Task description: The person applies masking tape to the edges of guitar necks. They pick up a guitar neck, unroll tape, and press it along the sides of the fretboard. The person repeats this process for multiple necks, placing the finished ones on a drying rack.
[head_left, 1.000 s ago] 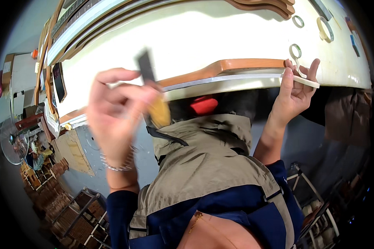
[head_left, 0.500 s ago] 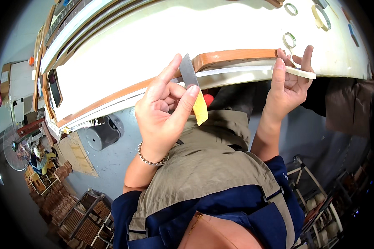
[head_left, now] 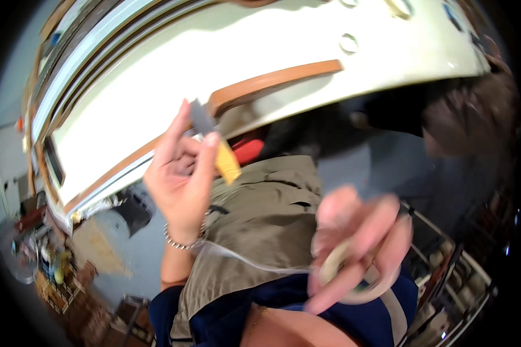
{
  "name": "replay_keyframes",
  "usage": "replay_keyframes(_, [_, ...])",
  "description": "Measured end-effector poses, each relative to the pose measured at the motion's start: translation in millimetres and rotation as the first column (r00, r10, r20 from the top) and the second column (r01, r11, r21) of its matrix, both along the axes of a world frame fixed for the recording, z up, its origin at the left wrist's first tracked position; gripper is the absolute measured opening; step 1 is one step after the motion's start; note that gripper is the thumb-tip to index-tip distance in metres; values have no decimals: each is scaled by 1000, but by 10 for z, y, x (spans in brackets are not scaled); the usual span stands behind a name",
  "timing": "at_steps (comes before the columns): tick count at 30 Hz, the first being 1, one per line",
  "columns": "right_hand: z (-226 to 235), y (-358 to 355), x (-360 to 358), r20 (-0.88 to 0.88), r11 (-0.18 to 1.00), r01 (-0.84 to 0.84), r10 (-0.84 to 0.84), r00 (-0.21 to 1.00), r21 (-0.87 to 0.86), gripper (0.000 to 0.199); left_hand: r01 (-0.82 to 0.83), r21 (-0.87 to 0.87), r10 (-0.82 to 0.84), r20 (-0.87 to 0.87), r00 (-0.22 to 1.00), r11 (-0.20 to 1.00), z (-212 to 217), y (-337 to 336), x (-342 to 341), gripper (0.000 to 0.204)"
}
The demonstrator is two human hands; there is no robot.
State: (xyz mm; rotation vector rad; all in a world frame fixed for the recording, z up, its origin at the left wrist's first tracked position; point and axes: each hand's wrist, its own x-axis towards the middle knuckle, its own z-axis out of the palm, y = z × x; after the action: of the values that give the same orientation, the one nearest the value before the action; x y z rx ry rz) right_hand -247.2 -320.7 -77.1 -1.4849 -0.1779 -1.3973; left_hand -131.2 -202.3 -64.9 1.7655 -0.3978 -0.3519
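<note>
Tape roll (head_left: 353, 277) sits low on the right, blurred, gripped in the right hand (head_left: 356, 243) w/ fingers curled around and through its ring, in front of the person's tan and navy top. A thin strand of tape (head_left: 243, 261) runs from the roll leftwards toward the left wrist, near the bead bracelet (head_left: 182, 242); can't tell where it ends. Left hand (head_left: 182, 173) is raised, closed around a small knife (head_left: 214, 141) w/ a grey blade pointing up and a yellow handle poking out below the fingers. Knife is held just in front of the edge of the big cream panel (head_left: 226, 63) that fills the top of the view. A curved wooden strip (head_left: 272, 84) lies on the panel, right behind the blade tip. Round rings (head_left: 348, 43) lie further up the panel, well apart from both hands
</note>
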Motion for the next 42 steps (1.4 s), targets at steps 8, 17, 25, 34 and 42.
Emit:
replay_keyframes(8, [159, -1863, -644, -790, 814, 386, -550, 271, -434, 29, -11, -27, 12, 32, 999, 1000, -66, -9, 5, 47])
replay_keyframes(17, [-1, -2336, 26, -486, 496, 86, -867, 112, -864, 33, 22, -61, -19, 41, 999, 998, -65, 9, 6, 47])
replay_keyframes(25, [-363, -712, 684, -328, 616, 126, -569, 754, -778, 44, 73, -147, -79, -41, 996, 986, 34, 201, 208, 56])
replay_keyframes(34, [-402, -636, 862, -572, 791, 56, -487, 660, -609, 11, -228, 764, -328, 499, 802, 604, 238, 756, 1551, 39])
replay_keyframes(42, [-554, -568, 983, -443, 738, 160, -547, 711, -655, 8, 261, 581, -624, 606, 494, 771, -99, 194, 1046, 51])
